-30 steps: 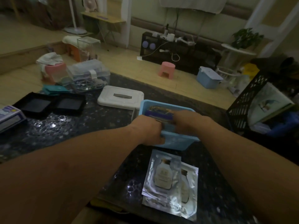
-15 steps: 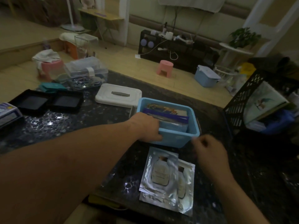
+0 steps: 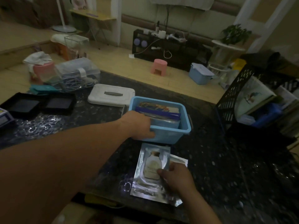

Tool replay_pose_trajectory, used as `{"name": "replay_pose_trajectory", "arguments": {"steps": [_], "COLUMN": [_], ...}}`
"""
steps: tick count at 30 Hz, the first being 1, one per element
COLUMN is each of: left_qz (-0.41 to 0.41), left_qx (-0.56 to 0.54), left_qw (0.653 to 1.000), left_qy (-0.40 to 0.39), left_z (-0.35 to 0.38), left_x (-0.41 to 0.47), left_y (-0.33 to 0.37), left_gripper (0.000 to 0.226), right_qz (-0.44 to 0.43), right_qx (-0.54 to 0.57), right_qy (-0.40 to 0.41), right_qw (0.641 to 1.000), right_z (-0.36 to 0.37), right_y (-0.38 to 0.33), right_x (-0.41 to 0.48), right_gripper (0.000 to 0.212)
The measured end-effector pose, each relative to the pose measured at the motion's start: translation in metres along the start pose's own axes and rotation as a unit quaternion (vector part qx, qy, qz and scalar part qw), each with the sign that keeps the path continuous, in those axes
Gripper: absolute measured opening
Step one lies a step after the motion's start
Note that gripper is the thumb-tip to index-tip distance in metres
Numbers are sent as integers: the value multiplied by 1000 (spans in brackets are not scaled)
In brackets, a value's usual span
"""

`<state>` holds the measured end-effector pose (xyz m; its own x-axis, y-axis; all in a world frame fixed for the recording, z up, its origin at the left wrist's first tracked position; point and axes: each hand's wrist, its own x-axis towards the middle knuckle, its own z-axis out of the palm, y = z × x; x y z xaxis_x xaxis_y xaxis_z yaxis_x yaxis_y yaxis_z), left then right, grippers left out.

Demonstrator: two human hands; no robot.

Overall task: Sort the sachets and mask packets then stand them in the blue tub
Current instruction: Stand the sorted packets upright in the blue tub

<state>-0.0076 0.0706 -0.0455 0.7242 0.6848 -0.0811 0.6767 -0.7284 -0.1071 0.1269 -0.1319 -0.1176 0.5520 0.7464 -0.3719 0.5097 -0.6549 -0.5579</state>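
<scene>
Dark speckled countertop fills our view, with black trays at far left and a white lid just right of them. Centre frame, our left hand curls over the blue tub at its near left corner; packets stand inside. Lower centre, two silver mask packets lie overlapped, and our right hand pinches the top one's right edge. Black crate at far right.

two silver packets, one blue tub
</scene>
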Motion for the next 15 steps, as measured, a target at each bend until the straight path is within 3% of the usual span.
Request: {"name": "replay_pose_trajectory", "arguments": {"steps": [6, 8, 10, 12, 14, 15], "left_qz": [-14, -18, -15, -10, -6, -5], "left_qx": [-27, -33, -32, -31, -17, -13], "left_qw": [1000, 999, 999, 999, 1000, 1000], "left_qy": [-5, -9, -6, -3, -3, -2], "left_z": [-2, 1, 2, 2, 1, 0], "left_x": [-2, -1, 0, 0, -1, -1], "left_y": [1, 1, 0, -1, 0, 0], "left_gripper": [47, 44, 46, 49, 47, 46], "right_qz": [11, -21, -45, -47, -63, -61], "right_qx": [81, -33, -209, -270, -215, -129], "right_qy": [3, 4, 12, 42, 75, 82], "right_qw": [997, 999, 977, 961, 972, 986], "right_z": [-14, -22, -25, -28, -32, -34], "right_y": [11, 11, 8, 8, 13, 17], "right_x": [-1, -2, -5, -7, -7, -4], "right_gripper": [29, 42, 53, 53, 40, 31]}}
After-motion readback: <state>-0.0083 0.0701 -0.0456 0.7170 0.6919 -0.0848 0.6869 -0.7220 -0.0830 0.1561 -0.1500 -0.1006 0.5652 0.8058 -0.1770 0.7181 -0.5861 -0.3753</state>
